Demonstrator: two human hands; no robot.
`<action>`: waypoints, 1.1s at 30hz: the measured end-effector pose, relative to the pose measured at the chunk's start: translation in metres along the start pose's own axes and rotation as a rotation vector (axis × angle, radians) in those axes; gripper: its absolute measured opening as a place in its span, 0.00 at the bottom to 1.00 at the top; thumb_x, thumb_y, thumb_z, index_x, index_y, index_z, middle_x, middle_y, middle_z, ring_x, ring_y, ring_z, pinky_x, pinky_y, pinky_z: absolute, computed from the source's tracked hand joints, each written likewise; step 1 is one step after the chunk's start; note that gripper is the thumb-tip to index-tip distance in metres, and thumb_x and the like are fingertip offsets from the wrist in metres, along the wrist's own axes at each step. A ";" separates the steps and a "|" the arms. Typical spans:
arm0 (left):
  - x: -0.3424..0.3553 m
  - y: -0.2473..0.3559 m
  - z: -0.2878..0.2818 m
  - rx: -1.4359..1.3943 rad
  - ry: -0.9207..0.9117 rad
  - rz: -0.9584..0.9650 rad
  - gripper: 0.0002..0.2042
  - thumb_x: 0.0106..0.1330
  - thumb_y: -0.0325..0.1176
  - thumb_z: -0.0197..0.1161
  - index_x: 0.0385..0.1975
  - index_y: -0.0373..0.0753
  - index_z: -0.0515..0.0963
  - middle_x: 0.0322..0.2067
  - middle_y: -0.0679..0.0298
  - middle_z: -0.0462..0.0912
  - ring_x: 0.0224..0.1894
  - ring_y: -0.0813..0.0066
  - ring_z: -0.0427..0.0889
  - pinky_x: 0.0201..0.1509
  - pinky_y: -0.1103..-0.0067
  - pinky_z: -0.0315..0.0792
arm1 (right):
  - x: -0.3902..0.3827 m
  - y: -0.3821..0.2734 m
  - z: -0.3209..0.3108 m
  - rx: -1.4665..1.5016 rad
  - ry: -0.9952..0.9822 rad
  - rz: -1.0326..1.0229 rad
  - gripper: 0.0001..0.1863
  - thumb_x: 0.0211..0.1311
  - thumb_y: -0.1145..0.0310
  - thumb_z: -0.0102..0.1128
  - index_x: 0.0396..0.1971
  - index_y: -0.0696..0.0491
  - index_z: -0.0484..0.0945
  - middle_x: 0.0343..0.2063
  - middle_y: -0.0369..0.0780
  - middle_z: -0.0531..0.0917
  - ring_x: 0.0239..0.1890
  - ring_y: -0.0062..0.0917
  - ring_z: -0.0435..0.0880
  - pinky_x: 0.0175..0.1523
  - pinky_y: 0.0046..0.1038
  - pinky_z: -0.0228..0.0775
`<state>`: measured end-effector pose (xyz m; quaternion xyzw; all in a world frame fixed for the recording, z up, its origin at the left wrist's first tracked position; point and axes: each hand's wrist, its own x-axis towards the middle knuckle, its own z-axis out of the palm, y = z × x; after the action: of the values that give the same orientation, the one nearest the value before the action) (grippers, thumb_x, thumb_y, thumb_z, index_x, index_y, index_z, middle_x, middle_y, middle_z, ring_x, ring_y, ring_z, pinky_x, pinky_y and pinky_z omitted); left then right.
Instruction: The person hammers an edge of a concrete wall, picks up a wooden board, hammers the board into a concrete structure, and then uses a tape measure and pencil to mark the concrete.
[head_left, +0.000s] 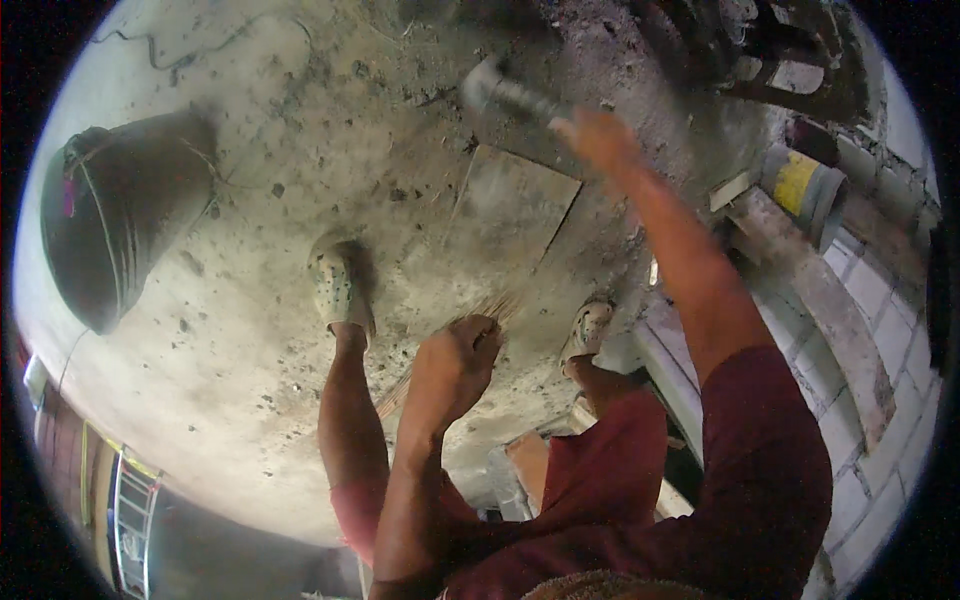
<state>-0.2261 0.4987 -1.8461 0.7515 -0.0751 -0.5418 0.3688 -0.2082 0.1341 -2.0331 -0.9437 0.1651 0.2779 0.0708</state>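
Observation:
My left hand [452,368] is closed around a bundle of thin sticks [497,306] that looks like a stick broom; its strands show on both sides of the fist, between my legs. My right arm reaches far forward. That hand [600,142] is closed on a short grey object with a pale rounded end [484,84], too smeared by motion to name. Just below it a flat, square, dusty panel [518,200] lies on the dirty floor [400,150], apart from both hands.
To the left, a large dark bin [130,220] lies tipped over. At right stand a grey bucket with a yellow patch [797,183], a long plank [825,300] and a block wall [865,500]. Debris and small lumps litter the floor. A ladder [133,520] shows lower left.

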 end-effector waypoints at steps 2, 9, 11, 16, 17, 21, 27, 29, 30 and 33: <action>0.002 0.003 0.000 -0.007 -0.031 -0.013 0.12 0.67 0.35 0.61 0.41 0.31 0.80 0.34 0.47 0.83 0.33 0.53 0.83 0.39 0.70 0.74 | 0.027 0.022 0.003 0.012 0.122 0.073 0.34 0.65 0.37 0.46 0.43 0.57 0.79 0.36 0.55 0.83 0.42 0.52 0.83 0.45 0.50 0.74; 0.003 -0.002 0.004 -0.017 -0.028 -0.030 0.13 0.67 0.36 0.60 0.42 0.32 0.80 0.33 0.47 0.83 0.34 0.54 0.83 0.39 0.70 0.74 | 0.019 0.002 -0.022 0.169 0.168 0.218 0.37 0.65 0.35 0.44 0.44 0.59 0.78 0.40 0.55 0.83 0.44 0.52 0.82 0.48 0.51 0.73; 0.003 -0.002 0.002 -0.024 -0.019 -0.036 0.13 0.67 0.36 0.60 0.42 0.32 0.80 0.33 0.48 0.83 0.33 0.54 0.83 0.39 0.70 0.74 | 0.009 -0.013 -0.034 0.070 0.156 0.104 0.37 0.65 0.35 0.45 0.45 0.59 0.77 0.41 0.54 0.83 0.44 0.52 0.82 0.49 0.51 0.73; 0.010 0.003 0.006 -0.013 -0.001 0.006 0.13 0.67 0.36 0.60 0.43 0.33 0.80 0.32 0.48 0.83 0.33 0.55 0.83 0.39 0.70 0.74 | 0.068 0.036 -0.024 0.022 0.058 0.307 0.35 0.65 0.37 0.47 0.49 0.57 0.76 0.43 0.54 0.82 0.49 0.51 0.80 0.53 0.48 0.71; 0.006 0.001 0.007 -0.029 0.012 0.026 0.13 0.67 0.35 0.59 0.42 0.32 0.80 0.32 0.48 0.83 0.32 0.56 0.83 0.38 0.70 0.74 | 0.078 0.036 -0.020 0.118 0.105 0.424 0.36 0.65 0.36 0.46 0.51 0.57 0.76 0.43 0.54 0.83 0.49 0.51 0.80 0.54 0.48 0.71; 0.000 -0.002 0.002 -0.073 -0.030 -0.080 0.13 0.67 0.34 0.59 0.43 0.31 0.80 0.31 0.47 0.82 0.31 0.59 0.83 0.38 0.71 0.74 | 0.075 0.059 0.003 0.251 0.091 0.603 0.35 0.65 0.39 0.49 0.55 0.55 0.74 0.48 0.53 0.81 0.52 0.49 0.79 0.55 0.46 0.71; 0.000 -0.007 -0.001 -0.099 0.006 -0.046 0.16 0.67 0.32 0.60 0.52 0.33 0.76 0.27 0.51 0.81 0.27 0.66 0.79 0.35 0.72 0.73 | -0.042 0.008 0.107 0.289 0.123 0.150 0.32 0.54 0.49 0.67 0.56 0.48 0.73 0.52 0.51 0.77 0.61 0.44 0.71 0.62 0.54 0.58; 0.001 -0.007 -0.002 -0.110 -0.015 -0.105 0.17 0.67 0.32 0.60 0.54 0.33 0.74 0.26 0.52 0.81 0.27 0.66 0.79 0.35 0.73 0.72 | -0.074 -0.015 0.129 0.242 0.110 0.105 0.32 0.53 0.49 0.69 0.56 0.48 0.73 0.53 0.50 0.76 0.61 0.44 0.70 0.62 0.52 0.60; 0.002 -0.007 -0.002 -0.127 -0.035 -0.156 0.18 0.67 0.31 0.59 0.56 0.34 0.73 0.25 0.54 0.80 0.26 0.67 0.78 0.34 0.73 0.72 | -0.081 -0.021 0.135 0.187 0.102 0.059 0.33 0.51 0.49 0.70 0.55 0.49 0.73 0.55 0.48 0.76 0.61 0.44 0.70 0.61 0.50 0.62; 0.002 -0.016 0.009 -0.096 -0.023 -0.063 0.19 0.67 0.31 0.59 0.57 0.35 0.73 0.23 0.56 0.79 0.26 0.68 0.78 0.34 0.73 0.72 | -0.077 -0.024 0.127 0.085 -0.123 0.192 0.31 0.53 0.50 0.69 0.55 0.51 0.75 0.55 0.46 0.77 0.57 0.46 0.75 0.60 0.46 0.66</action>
<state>-0.2378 0.5044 -1.8588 0.7286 -0.0296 -0.5649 0.3861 -0.3248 0.2058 -2.0959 -0.9007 0.2619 0.3336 0.0938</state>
